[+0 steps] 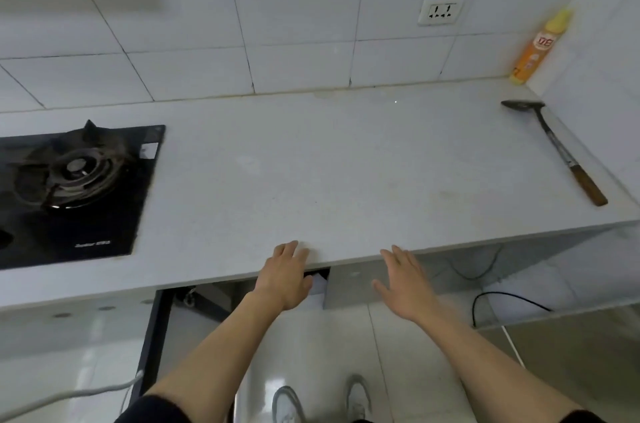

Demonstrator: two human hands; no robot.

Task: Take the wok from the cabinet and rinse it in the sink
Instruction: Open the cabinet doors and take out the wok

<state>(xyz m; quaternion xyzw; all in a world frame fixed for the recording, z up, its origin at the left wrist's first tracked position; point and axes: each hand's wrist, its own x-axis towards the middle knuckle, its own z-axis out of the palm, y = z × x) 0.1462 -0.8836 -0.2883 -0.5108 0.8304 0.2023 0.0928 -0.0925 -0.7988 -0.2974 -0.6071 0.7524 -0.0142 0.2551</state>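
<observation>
Both hands are stretched forward with fingers straight and nothing in them: the left hand [284, 275] lies over the front edge of the counter [329, 163], its fingertips seeming to touch the top, while the right hand [403, 279] hovers just beside that edge, likely steadying the person before bending down. The wok is nowhere in sight, and neither is the sink. Below the counter an open space [204, 298] shows only dark fittings; whether it is the cabinet meant, I cannot tell. On top, a spatula [557, 151] lies by the right wall, a yellow bottle [538, 47] stands upright in the corner, and the stove burner [74, 168] carries no pot.
</observation>
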